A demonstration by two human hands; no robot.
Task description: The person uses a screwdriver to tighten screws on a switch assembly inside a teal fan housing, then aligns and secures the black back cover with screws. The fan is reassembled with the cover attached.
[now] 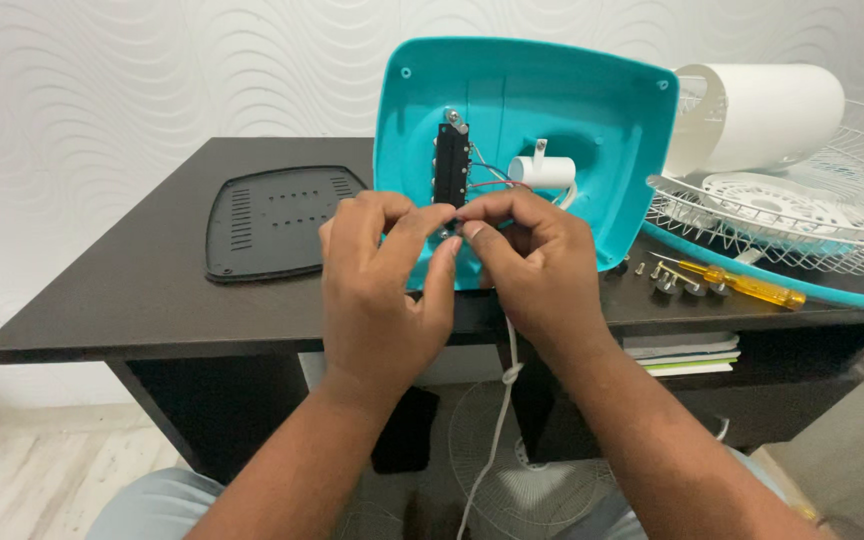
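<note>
A teal fan base (pixel 592 110) stands tilted on the dark table (pixel 142 290), its open underside facing me. Inside it sit a black switch block (pixel 451 165), red and blue wires (pixel 497 180) and a white cylinder-shaped capacitor (pixel 544 172). My left hand (pixel 382 285) and my right hand (pixel 532 270) meet at the bottom end of the switch block, fingertips pinched together on something too small to make out. A white cord (pixel 502 400) hangs down from under my right hand.
A black bottom cover plate (pixel 277 220) lies on the table at left. Right of the base lie several screws (pixel 677 280), a yellow-handled screwdriver (pixel 752 287), a white wire fan grille (pixel 812 200) and a white motor housing (pixel 762 110). Books (pixel 687 355) sit on a shelf below.
</note>
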